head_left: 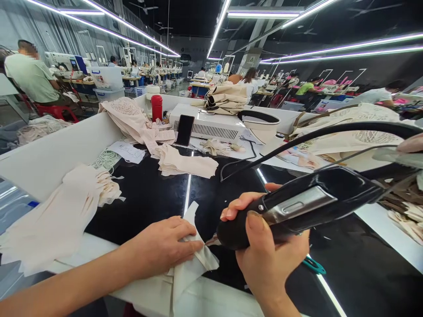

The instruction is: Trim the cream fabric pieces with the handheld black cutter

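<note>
My right hand (264, 246) is wrapped round a black corded hand tool (297, 207) with a metal plate on its side; its thin metal tip touches a piece of cream fabric (193, 264) at the table's front edge. My left hand (161, 246) lies palm down on that fabric, fingers together, pressing it flat just left of the tool's tip. The tool's thick black cable (330, 132) arcs away to the right.
A black glossy table (152, 193) holds stacks of cream fabric pieces (56, 215), folded pieces (185, 163), a phone (184, 130) leaning on a white machine (211, 123), a red flask (156, 107) and a white bowl (261, 123). Teal-handled scissors (313, 265) lie under my right wrist. Other workers sit at rows behind.
</note>
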`<action>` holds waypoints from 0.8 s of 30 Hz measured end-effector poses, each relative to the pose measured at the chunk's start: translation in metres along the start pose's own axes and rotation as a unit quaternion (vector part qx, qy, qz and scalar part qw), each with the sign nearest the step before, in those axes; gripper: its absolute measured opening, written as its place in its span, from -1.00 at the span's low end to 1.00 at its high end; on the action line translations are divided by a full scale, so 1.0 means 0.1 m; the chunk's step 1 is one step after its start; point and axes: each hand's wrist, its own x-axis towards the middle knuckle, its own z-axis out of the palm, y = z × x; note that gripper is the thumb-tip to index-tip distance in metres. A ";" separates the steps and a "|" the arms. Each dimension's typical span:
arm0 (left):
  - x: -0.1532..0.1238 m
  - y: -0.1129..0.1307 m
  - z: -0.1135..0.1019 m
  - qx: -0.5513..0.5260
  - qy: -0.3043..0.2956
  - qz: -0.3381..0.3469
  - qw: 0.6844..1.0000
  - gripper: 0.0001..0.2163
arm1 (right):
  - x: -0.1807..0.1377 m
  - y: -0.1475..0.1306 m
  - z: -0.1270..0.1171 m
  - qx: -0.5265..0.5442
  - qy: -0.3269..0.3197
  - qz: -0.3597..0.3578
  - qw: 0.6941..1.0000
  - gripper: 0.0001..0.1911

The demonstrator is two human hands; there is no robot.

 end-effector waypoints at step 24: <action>-0.01 -0.02 0.01 -0.016 0.017 -0.027 0.999 -0.77 | 0.09 0.15 0.12 -0.012 0.012 -0.005 1.000 -0.60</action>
